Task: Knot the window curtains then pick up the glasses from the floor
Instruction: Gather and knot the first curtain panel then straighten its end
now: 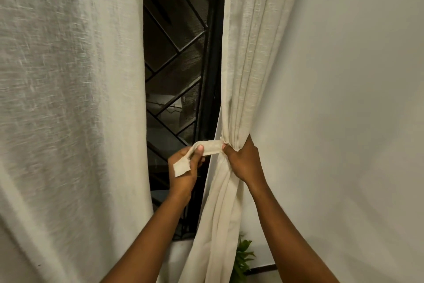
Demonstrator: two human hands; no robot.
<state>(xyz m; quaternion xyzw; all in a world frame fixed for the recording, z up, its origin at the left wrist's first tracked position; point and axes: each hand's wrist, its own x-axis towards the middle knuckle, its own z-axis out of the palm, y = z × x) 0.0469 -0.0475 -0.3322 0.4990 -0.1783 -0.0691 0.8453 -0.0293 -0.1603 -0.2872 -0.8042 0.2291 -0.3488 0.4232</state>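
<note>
Right hand point(244, 161) clamped round the gathered right curtain point(231, 122), bunching it tight at the waist. Left hand point(185, 168) pinches the tie strip point(207, 147), pulled out level from the bundle, loose end flapping over the palm. So the tie looks only half made, no knot seen yet. Left curtain point(68, 99) hangs free, untied, beside the dark window grille point(179, 53). Glasses? Nowhere in view, the floor is hidden, so that pickup is all to come

I see soft, even indoor light; the dark barred window point(179, 71) is black. The loose cream linen curtain on the left point(68, 99) is blurred, edges bend.
</note>
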